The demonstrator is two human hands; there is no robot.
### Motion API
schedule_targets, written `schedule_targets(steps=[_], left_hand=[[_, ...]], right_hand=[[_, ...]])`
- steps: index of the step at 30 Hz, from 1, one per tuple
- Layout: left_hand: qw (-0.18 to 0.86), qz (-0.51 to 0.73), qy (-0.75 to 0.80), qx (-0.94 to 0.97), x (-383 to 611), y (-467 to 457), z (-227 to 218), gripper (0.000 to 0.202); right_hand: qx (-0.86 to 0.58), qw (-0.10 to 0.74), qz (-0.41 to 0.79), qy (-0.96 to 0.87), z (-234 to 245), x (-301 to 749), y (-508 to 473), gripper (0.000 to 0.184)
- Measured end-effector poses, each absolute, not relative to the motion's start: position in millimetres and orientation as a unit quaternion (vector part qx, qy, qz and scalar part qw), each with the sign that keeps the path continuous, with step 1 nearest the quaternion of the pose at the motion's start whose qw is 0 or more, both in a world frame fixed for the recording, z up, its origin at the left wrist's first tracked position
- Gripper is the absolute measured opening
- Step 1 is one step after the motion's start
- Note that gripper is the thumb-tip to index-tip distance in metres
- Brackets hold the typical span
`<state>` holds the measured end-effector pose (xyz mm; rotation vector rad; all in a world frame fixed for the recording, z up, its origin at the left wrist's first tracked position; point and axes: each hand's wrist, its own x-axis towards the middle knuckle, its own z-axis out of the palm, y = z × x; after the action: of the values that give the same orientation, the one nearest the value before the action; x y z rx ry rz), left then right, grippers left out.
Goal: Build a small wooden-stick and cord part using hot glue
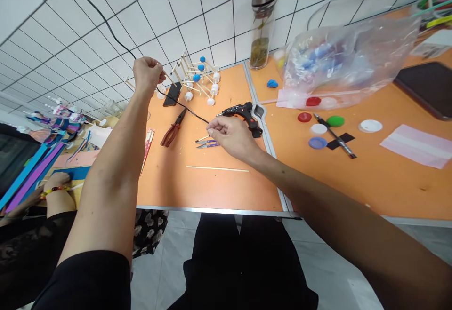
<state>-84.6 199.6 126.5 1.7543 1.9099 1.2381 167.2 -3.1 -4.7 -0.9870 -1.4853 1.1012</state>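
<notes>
My left hand (146,74) is raised at the back of the orange table (212,187), fingers pinched on a thin wooden stick (170,79) beside a model of sticks and bottle caps (197,82). My right hand (231,136) hovers low over the table, fingers curled together next to a black glue gun (243,112); whether it holds anything is not visible. A short stick (202,139) and small purple snips (208,144) lie just left of it. Red pliers (173,129) lie further left.
A long skewer (217,169) lies near the front edge. A black cable (106,23) runs down the tiled wall. A glass bottle (263,23), a plastic bag of caps (346,65), loose caps (319,129) and a dark tablet (427,86) sit on the right. Another person's hand (56,183) works at the left.
</notes>
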Motion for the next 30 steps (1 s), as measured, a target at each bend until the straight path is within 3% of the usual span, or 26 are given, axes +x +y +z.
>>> schedule_targets(steps=[24,28,30], left_hand=[[0.128,0.421,0.652,0.617,-69,202,122,0.029],[0.137,0.384,0.680,0.610,-69,203,121,0.019],[0.140,0.362,0.693,0.608,-70,205,120,0.025]], right_hand=[[-0.394,0.511,0.463,-0.608,-5,163,-4,0.011],[-0.395,0.509,0.469,-0.604,-3,164,-5,0.011],[-0.398,0.507,0.465,-0.607,-2,164,-6,0.011]])
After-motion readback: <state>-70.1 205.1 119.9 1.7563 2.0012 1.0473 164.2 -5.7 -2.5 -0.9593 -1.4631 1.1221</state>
